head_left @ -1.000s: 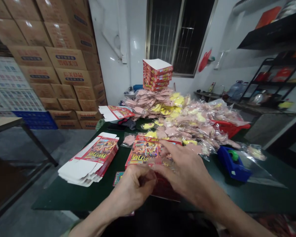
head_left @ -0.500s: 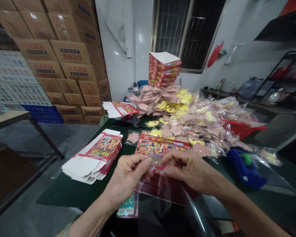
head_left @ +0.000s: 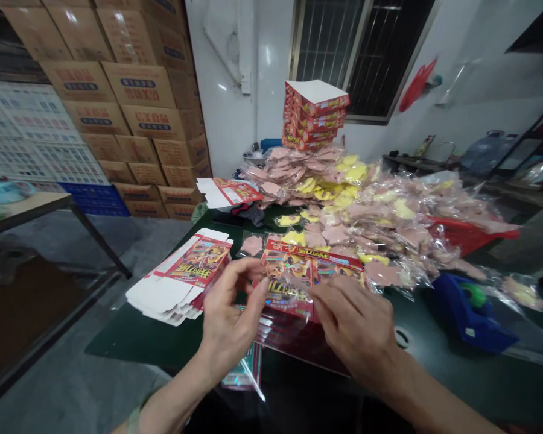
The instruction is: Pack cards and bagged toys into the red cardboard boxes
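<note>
My left hand [head_left: 228,319] and my right hand [head_left: 355,322] are both pinched on a clear plastic bag [head_left: 294,337], held just above a stack of the same clear bags at the near edge of the dark green table [head_left: 131,337]. Right behind the bag lies a red printed box [head_left: 312,274] with cartoon art. A shiny card packet [head_left: 247,371] lies under my left wrist.
A stack of flat folded red-and-white cartons [head_left: 181,280] lies left. A big heap of pink and yellow packets [head_left: 366,217] covers the table's far side, with stacked red boxes [head_left: 314,114] behind. A blue tape dispenser [head_left: 468,304] sits right. Brown cartons [head_left: 131,102] line the left wall.
My hands went from pressing on the red box to lifting a clear bag and pulling its edge apart. The view has shifted left and down.
</note>
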Motion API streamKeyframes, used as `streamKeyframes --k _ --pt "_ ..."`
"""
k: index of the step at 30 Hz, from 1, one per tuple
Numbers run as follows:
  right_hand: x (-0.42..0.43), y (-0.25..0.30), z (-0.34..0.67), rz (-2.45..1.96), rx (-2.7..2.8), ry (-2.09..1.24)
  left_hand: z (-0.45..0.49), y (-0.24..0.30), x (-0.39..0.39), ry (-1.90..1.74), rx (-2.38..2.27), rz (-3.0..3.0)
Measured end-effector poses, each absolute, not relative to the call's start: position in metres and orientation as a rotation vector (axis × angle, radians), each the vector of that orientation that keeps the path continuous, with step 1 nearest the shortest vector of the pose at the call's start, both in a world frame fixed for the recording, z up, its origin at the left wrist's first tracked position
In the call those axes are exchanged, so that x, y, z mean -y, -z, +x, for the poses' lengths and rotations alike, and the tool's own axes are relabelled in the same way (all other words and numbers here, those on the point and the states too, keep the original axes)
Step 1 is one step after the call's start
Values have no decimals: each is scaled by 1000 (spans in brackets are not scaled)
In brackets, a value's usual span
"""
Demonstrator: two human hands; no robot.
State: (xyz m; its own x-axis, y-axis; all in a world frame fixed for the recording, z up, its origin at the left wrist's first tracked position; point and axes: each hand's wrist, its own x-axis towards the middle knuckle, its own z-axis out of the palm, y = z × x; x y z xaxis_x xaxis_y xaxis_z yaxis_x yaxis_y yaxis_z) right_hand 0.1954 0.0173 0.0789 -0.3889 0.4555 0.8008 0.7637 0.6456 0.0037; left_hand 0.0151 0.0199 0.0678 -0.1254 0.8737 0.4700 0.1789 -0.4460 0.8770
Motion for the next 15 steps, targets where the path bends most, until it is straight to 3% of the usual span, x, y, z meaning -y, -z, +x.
streamKeyframes --k 2,7,15 --pt "-15 -76 197 -830 2071 648 11 -68 -12 -1611 -1226 1613" --pt "-12 -77 195 -689 2131 716 9 -69 -7 -1063 -911 1373" --pt "-15 -73 195 -717 2127 718 12 -71 -17 -1046 -910 1206"
